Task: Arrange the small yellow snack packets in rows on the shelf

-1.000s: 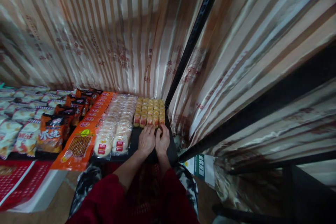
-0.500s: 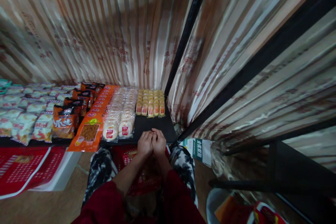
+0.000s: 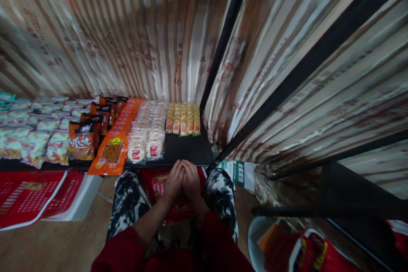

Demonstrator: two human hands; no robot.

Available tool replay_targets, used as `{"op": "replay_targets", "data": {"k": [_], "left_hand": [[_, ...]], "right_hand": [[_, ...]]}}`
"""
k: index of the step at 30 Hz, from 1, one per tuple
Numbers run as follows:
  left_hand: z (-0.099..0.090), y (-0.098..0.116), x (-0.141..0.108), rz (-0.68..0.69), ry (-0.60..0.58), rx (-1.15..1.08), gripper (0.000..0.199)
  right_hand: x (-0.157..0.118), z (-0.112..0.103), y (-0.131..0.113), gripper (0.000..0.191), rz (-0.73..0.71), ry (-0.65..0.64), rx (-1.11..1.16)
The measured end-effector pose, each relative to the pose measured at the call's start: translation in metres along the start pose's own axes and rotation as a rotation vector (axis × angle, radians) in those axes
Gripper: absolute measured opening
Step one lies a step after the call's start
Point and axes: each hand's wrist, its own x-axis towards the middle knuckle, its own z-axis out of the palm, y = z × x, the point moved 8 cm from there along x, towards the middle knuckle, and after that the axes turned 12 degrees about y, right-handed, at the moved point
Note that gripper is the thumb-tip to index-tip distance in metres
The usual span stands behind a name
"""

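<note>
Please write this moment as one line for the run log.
left hand: touching right hand; place: at near edge of black surface; grip: hidden; beyond: yellow packs in rows; left of them: round white packs

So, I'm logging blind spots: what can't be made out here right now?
All in the head view:
Left hand and right hand: palms hidden by the hands' backs, so anything held is unclear.
Yellow packs: label print too small and blurred.
White bags: row cut off by the left edge.
Tub: cut off by the bottom edge.
</note>
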Motion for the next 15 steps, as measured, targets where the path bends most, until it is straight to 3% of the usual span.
{"op": "replay_targets", "data": {"k": [5, 10, 15], "left_hand": [[0.002, -0.005, -0.035, -0.023, -0.088, -0.045, 0.045], [0.022, -0.020, -0.072, -0.097, -0.244, -0.074, 0.050], [0.041, -0.032, -0.091, -0.259, -0.433, -0.157, 0.049]], "right_hand": [[-0.036, 0.006, 0.000, 0.042, -0.051, -0.092, -0.049], [-0.067, 0.019, 0.008, 0.040, -0.035, -0.162, -0.070], [-0.090, 0.043, 0.025, 0.041, 0.121, -0.414, -0.129]]}}
